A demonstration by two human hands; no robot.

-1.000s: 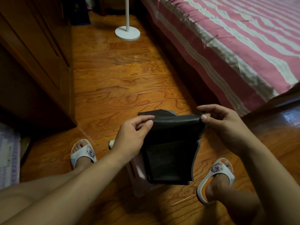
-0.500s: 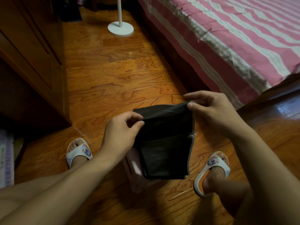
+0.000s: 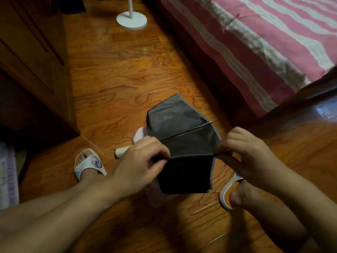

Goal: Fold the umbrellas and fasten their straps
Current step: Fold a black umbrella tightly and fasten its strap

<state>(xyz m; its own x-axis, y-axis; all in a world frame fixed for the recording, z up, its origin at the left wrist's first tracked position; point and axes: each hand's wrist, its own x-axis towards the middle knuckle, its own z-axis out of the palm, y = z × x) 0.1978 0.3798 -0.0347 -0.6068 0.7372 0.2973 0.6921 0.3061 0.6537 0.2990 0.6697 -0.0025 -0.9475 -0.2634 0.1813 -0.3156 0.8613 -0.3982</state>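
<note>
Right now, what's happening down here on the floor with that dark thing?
A person sitting on the wooden floor is folding up an umbrella. The left hand pinches the dark canopy near its middle, and the right hand grips the end of one rib, with the panels spread between them. The pale handle sticks out behind the left hand. The canopy is only partly gathered, and no strap is fastened yet. A striped bed stands on the right.
</note>
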